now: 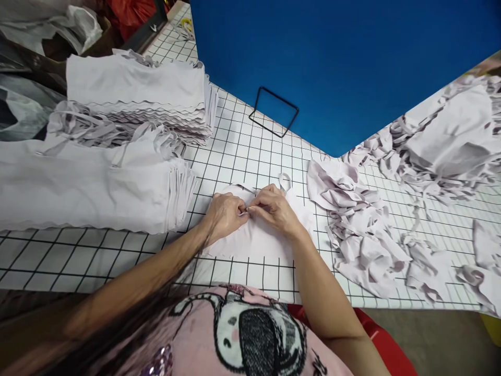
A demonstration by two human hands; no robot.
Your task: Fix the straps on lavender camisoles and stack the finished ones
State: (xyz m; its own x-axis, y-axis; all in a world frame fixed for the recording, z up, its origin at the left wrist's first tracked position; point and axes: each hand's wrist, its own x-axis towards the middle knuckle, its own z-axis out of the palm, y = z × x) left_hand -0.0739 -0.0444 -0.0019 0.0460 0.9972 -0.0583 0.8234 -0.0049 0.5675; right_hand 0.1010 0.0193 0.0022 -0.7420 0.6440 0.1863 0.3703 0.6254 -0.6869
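A pale pinkish-white strappy top [266,243] lies on the table in front of me, with one strap loop standing up near its far right corner. My left hand [227,216] is closed on the upper middle edge of the top, fingers curled inward. Close against it, my right hand [276,209] pinches the same edge between thumb and fingers. The fingertips of both hands nearly meet, and the small bit of fabric between them is mostly hidden.
Neat stacks of similar tops [86,188] stand on the left. Crumpled tops [364,240] lie to the right, with a larger heap [450,136] behind. A blue panel [332,62] covers the table's far side, near a black rectangular frame [278,98]. The grid-patterned tabletop [129,256] ends before me.
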